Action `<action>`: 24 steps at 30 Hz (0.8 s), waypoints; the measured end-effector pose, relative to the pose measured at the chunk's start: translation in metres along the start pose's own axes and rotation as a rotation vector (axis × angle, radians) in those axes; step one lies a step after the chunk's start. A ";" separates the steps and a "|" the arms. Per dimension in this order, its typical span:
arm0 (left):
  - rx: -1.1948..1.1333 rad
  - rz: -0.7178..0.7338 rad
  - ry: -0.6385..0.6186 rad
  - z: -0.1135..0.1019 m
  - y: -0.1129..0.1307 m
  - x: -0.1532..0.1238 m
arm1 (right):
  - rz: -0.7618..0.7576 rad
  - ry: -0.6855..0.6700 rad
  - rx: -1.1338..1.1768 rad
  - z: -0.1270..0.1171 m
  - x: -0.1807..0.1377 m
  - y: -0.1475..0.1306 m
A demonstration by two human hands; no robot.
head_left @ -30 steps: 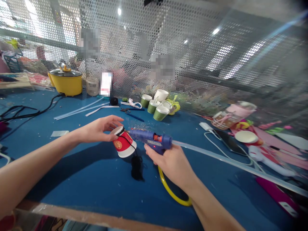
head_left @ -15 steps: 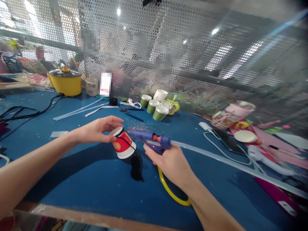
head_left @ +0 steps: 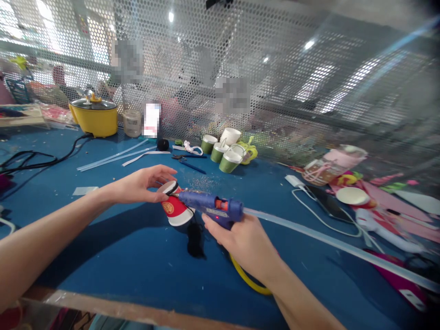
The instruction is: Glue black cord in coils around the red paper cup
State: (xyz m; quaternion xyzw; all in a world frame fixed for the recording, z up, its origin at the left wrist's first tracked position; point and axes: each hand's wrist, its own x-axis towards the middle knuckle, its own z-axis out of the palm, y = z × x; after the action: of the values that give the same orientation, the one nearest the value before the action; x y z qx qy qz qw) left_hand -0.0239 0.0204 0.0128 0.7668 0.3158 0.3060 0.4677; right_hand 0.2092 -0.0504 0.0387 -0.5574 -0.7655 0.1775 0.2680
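My left hand (head_left: 149, 182) is closed on the upper end of a red and white paper cup (head_left: 178, 210), tilted above the blue table. Black cord is wound near that end, and a dark bundle of it (head_left: 195, 240) hangs or lies beside the cup. My right hand (head_left: 245, 240) grips a blue glue gun (head_left: 206, 204), its red light lit. The nozzle is at the cup's upper edge, by the cord; whether it touches I cannot tell. From the gun's back a long clear glue stick (head_left: 309, 233) runs right, and a yellow cable (head_left: 249, 279) curves below.
Behind my hands are pliers (head_left: 189, 162), several small green and white cups (head_left: 229, 159), a jar (head_left: 132, 123) and a yellow electric pot (head_left: 94, 117). A phone with a white cable (head_left: 325, 201) lies at the right. A perforated metal screen (head_left: 192, 59) borders the table's back.
My right hand has tilted the glue gun, and its nozzle has moved left and down across the cup's cord. My left hand and the cup have barely moved.
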 end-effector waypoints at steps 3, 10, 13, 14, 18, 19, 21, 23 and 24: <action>-0.007 0.000 -0.001 0.000 0.000 0.000 | -0.047 -0.018 -0.027 0.000 -0.002 0.000; -0.009 0.021 -0.021 -0.001 -0.001 0.000 | 0.130 -0.026 0.061 -0.004 0.001 -0.003; -0.043 0.025 -0.042 -0.002 -0.003 -0.001 | 0.137 -0.004 0.051 -0.004 0.004 -0.001; -0.055 0.025 -0.049 -0.002 -0.003 -0.001 | 0.131 0.001 0.048 -0.004 0.005 0.000; -0.088 0.028 -0.057 -0.003 -0.006 -0.001 | 0.114 0.018 0.069 -0.004 0.007 0.003; -0.092 0.030 -0.057 -0.004 -0.006 -0.001 | 0.118 0.018 0.074 -0.004 0.008 0.004; -0.098 0.034 -0.063 -0.004 -0.007 -0.001 | 0.123 0.018 0.077 -0.004 0.009 0.005; -0.101 0.036 -0.071 -0.004 -0.007 -0.001 | 0.120 0.022 0.068 -0.004 0.010 0.005; -0.101 0.036 -0.074 -0.005 -0.007 -0.001 | 0.118 0.024 0.064 -0.003 0.010 0.005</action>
State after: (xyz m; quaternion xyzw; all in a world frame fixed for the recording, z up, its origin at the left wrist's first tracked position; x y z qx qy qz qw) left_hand -0.0296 0.0245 0.0079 0.7586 0.2686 0.3015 0.5113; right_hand 0.2131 -0.0390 0.0405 -0.5948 -0.7219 0.2107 0.2842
